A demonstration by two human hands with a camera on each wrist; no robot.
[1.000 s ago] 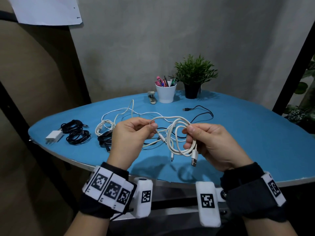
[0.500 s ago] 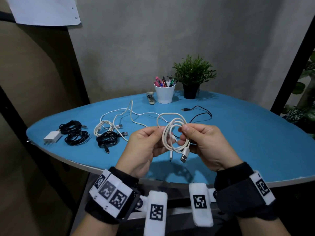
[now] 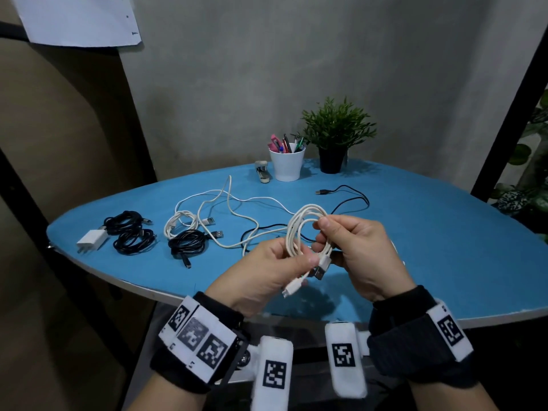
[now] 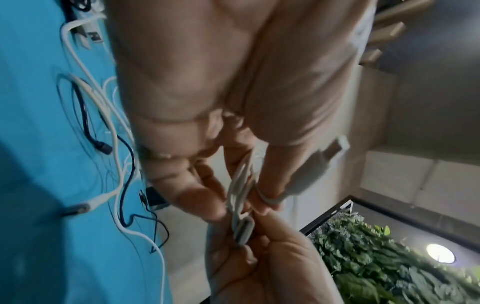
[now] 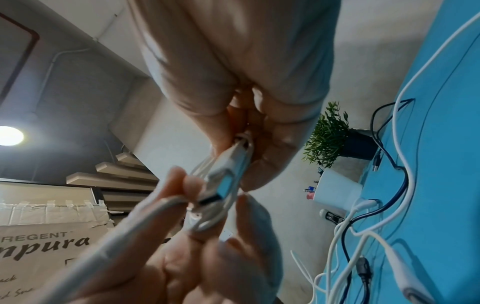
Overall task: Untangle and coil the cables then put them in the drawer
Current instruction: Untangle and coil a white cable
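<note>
A white USB cable (image 3: pixel 299 229) wound into a small coil hangs above the near edge of the blue table (image 3: pixel 430 247). My right hand (image 3: pixel 326 232) pinches the coil's right side, and my left hand (image 3: pixel 299 259) pinches its lower part next to the plugs (image 3: pixel 321 266). In the wrist views both hands meet round the white strands (image 4: pixel 240 197) and the USB plug (image 5: pixel 223 183). On the table lie a loose white cable (image 3: pixel 228 209), a loose black cable (image 3: pixel 350 200) and three coiled black cables (image 3: pixel 186 247). No drawer is in view.
A white charger (image 3: pixel 92 240) lies at the table's left end beside the black coils. At the back stand a white pen cup (image 3: pixel 286 163), a potted plant (image 3: pixel 333 140) and a stapler (image 3: pixel 262 173). A black frame post (image 3: pixel 510 93) rises on the right.
My left hand has moved right and down to meet the right hand at the coil. The last stretch of white cable has been drawn into the coil, now tighter, with both plugs hanging below.
</note>
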